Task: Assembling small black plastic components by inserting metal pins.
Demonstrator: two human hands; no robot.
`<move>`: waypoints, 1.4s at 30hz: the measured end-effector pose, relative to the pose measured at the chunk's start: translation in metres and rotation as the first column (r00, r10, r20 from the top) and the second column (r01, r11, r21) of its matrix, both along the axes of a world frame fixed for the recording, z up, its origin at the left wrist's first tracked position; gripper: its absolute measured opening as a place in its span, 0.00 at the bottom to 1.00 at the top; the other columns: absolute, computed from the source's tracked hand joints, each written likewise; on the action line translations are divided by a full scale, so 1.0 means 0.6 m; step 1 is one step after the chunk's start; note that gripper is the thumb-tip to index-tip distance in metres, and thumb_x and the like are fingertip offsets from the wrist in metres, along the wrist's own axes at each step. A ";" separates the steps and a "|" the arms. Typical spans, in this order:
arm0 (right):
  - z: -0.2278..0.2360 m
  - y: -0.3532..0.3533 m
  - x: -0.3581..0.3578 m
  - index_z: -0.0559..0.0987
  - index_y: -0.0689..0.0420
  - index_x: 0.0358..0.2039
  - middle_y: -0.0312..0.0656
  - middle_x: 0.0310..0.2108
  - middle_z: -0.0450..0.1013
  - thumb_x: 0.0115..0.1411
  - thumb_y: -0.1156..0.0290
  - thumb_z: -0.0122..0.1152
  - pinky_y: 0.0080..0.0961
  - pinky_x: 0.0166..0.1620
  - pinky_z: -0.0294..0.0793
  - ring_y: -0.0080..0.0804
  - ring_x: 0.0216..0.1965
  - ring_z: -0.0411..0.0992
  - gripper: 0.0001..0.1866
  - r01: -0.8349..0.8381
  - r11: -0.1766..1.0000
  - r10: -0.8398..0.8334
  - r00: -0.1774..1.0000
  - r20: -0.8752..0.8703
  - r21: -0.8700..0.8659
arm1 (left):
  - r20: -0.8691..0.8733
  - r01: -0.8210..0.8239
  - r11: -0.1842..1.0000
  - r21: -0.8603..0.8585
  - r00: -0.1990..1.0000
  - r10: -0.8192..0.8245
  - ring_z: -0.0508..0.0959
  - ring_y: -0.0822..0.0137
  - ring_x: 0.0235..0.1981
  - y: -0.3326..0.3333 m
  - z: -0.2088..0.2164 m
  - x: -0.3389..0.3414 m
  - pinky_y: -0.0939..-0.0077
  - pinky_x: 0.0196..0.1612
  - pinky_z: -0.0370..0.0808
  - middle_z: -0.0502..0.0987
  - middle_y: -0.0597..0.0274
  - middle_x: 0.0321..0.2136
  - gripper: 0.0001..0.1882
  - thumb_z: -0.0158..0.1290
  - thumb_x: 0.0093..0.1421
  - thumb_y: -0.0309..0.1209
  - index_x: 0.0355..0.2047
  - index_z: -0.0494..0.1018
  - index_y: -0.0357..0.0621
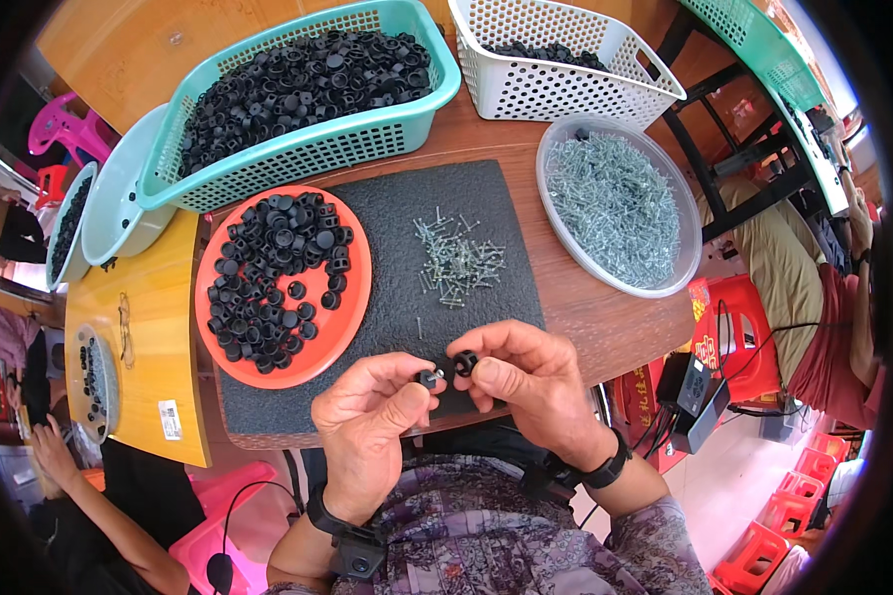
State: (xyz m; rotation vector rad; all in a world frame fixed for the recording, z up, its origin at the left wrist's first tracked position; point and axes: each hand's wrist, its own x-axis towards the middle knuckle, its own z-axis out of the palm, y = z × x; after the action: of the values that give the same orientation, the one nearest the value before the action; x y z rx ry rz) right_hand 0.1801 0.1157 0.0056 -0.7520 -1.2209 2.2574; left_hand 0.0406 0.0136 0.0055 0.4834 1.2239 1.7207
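Observation:
My left hand (372,421) pinches a small black plastic piece (426,378) with a shiny metal bit at its end, perhaps a screw. Close beside it, my right hand (531,382) grips a round black plastic cap (464,363) between thumb and fingers. The two parts are near each other over the front edge of a black mat (387,233). On the mat lies a loose pile of silver screws (458,263), with one stray screw (420,328) closer to my hands. An orange-red plate (342,327) full of black caps (268,258) stands to the left.
Behind the mat are a turquoise basket (308,142) heaped with black parts and a white basket (566,104). A clear tub (687,233) of screws stands right. Left is a yellow table (154,347) with bowls (104,223); another person's hand (55,456) is beside it.

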 end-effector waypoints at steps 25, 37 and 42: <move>-0.017 0.001 -0.012 0.75 0.65 0.42 0.37 0.32 0.74 0.59 0.74 0.56 0.13 0.29 0.68 0.16 0.26 0.67 0.11 -0.092 0.976 0.064 0.988 -0.142 -0.195 | -0.269 0.014 1.000 -0.017 0.963 -0.018 0.76 0.77 0.29 -0.004 0.018 0.001 0.86 0.32 0.74 0.76 0.63 0.28 0.09 0.58 0.53 0.21 0.35 0.73 0.33; -0.013 -0.005 -0.008 0.78 0.61 0.42 0.33 0.31 0.73 0.58 0.77 0.56 0.13 0.32 0.69 0.15 0.29 0.66 0.11 -0.050 0.998 0.049 0.998 -0.032 -0.039 | -0.423 -0.017 0.998 -0.065 0.906 -0.012 0.75 0.78 0.26 -0.003 0.010 -0.002 0.86 0.29 0.72 0.75 0.64 0.26 0.08 0.61 0.50 0.22 0.32 0.75 0.35; -0.017 -0.009 -0.014 0.79 0.60 0.41 0.35 0.33 0.72 0.55 0.82 0.57 0.13 0.36 0.67 0.18 0.33 0.67 0.12 0.030 0.979 -0.024 0.999 -0.032 0.202 | -0.388 0.032 0.998 -0.060 0.920 -0.053 0.74 0.79 0.27 -0.003 0.006 -0.005 0.86 0.31 0.72 0.75 0.66 0.26 0.11 0.61 0.50 0.22 0.35 0.74 0.36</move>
State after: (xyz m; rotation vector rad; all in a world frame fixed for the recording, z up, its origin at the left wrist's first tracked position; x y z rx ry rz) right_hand 0.1717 0.1104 -0.0044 -0.6514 -1.3922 2.0750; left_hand 0.0374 0.0118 0.0093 0.8452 1.5224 1.5957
